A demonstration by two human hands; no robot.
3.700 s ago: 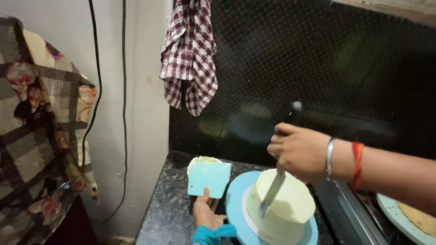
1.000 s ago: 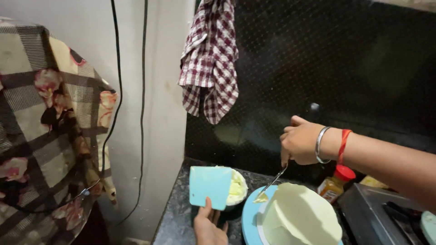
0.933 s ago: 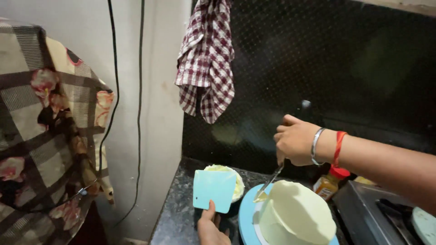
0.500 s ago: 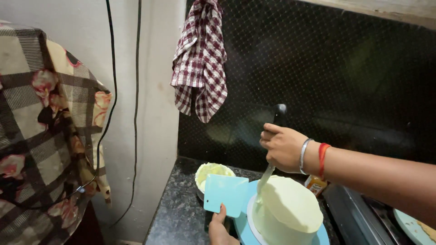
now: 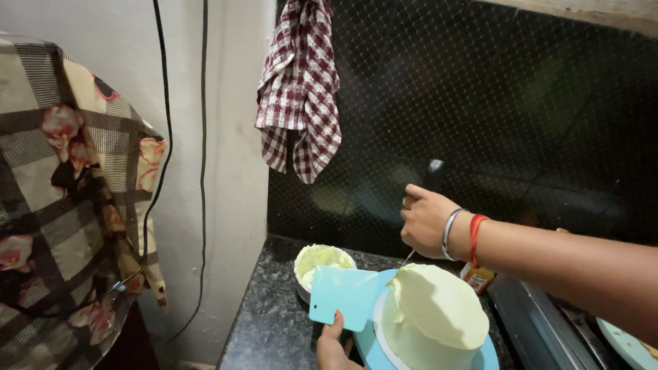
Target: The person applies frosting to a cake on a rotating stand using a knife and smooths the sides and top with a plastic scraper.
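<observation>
Cream fills one white bowl (image 5: 323,266) on the dark granite counter (image 5: 267,329), far of the light-blue scraper (image 5: 343,297) pinched in the left hand (image 5: 336,346), itself cut off at the picture's near edge. Right of these, one frosted cake (image 5: 435,318) sits on one blue turntable (image 5: 367,342). The right hand (image 5: 426,220) is closed on a palette knife (image 5: 409,257), its blade mostly hidden behind the cake.

A small bottle (image 5: 478,277) with an orange-and-white label stands on the counter behind the cake, mostly hidden by the forearm.
</observation>
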